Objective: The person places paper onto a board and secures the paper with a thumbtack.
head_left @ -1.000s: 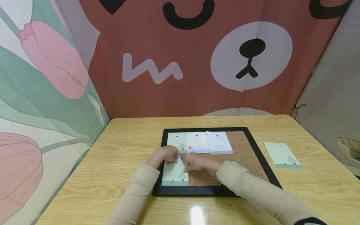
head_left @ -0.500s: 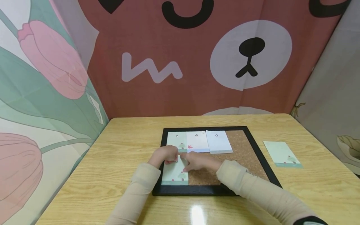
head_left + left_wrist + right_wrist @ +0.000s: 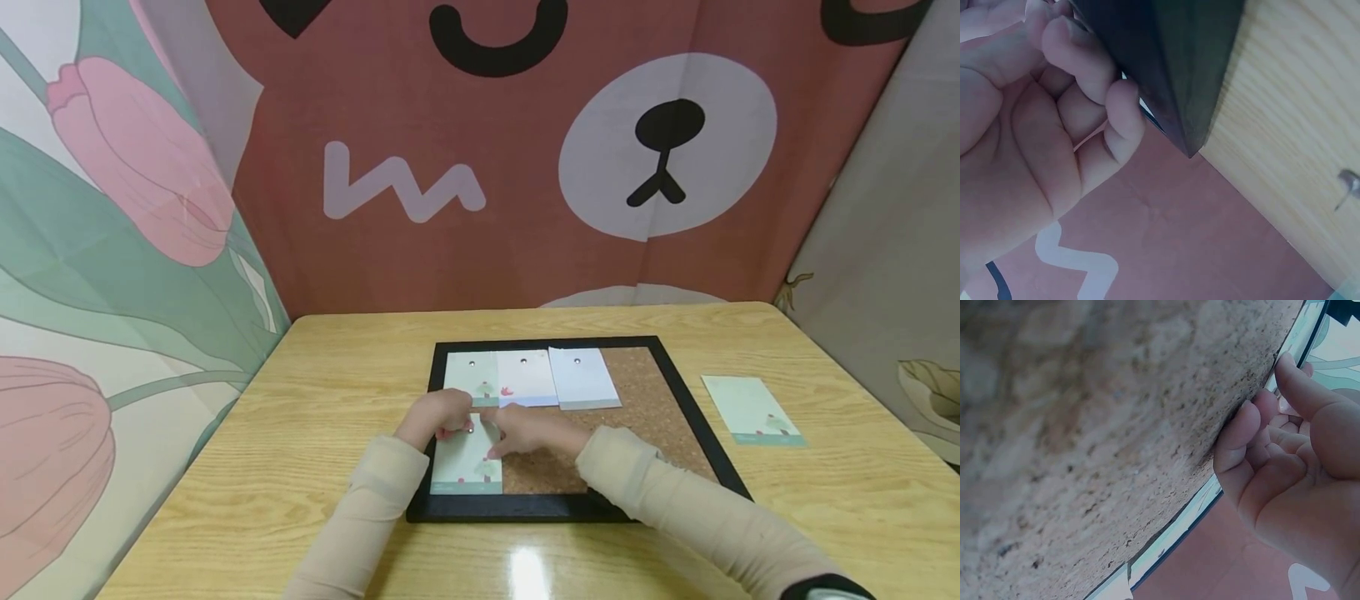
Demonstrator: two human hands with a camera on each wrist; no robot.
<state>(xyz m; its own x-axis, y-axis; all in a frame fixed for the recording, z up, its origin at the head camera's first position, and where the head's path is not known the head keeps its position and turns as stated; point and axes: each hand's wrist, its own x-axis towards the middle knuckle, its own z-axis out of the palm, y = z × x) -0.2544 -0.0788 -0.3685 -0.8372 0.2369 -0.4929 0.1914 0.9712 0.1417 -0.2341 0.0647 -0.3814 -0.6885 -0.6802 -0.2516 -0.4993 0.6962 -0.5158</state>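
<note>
My left hand point(image 3: 437, 414) bends its fingers over the top of a pale green note card point(image 3: 467, 467) on the cork board point(image 3: 600, 450). A small silver pushpin point(image 3: 470, 430) shows in that card beside the fingertips; whether they grip it cannot be made out. In the left wrist view, the curled fingers point(image 3: 1124, 103) lie close to the board's black frame point(image 3: 1179, 81). My right hand point(image 3: 528, 430) rests from the right, index finger and thumb spread on the card's right side. The right wrist view shows its other fingers point(image 3: 1241, 434) bent against the cork.
Three pinned cards line the board's top: green point(image 3: 461, 383), pink-white point(image 3: 528, 387), pale blue point(image 3: 588, 387). Another green card point(image 3: 753, 408) lies on the wooden table point(image 3: 360, 358), right of the board. A loose pushpin point(image 3: 1349, 181) lies on the table in the left wrist view.
The left fingertips have drawn slightly up and back, so the pushpin in the lower card shows more plainly. The right hand and the cards keep their places.
</note>
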